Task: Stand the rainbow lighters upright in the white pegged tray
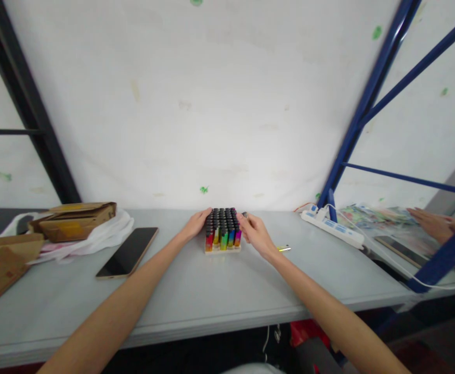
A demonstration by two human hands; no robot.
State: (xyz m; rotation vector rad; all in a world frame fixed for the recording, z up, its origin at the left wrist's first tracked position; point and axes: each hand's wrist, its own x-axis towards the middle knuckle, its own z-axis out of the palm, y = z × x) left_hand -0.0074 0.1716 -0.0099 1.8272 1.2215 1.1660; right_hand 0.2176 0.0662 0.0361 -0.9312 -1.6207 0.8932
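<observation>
A pale tray (223, 252) packed with rows of lighters (224, 231) stands upright on the grey table, by the wall. Their tops are black and their see-through bodies are red, yellow, green, blue and purple. My left hand (199, 222) is closed against the tray's left side, its fingertips partly hidden behind the lighters. At the right side, my right hand (254, 231) has its fingers closed in a pinch, with a lighter's dark top (245, 214) showing above them. A small yellow object with a metallic end (284, 248) lies beyond my right wrist.
On the left lie a phone (129, 252), a white plastic bag (106, 232) under a cardboard box (78, 221), and another carton (7, 265). To the right are a power strip (332, 227), a blue metal frame (354, 132) and another person's hands (433, 224).
</observation>
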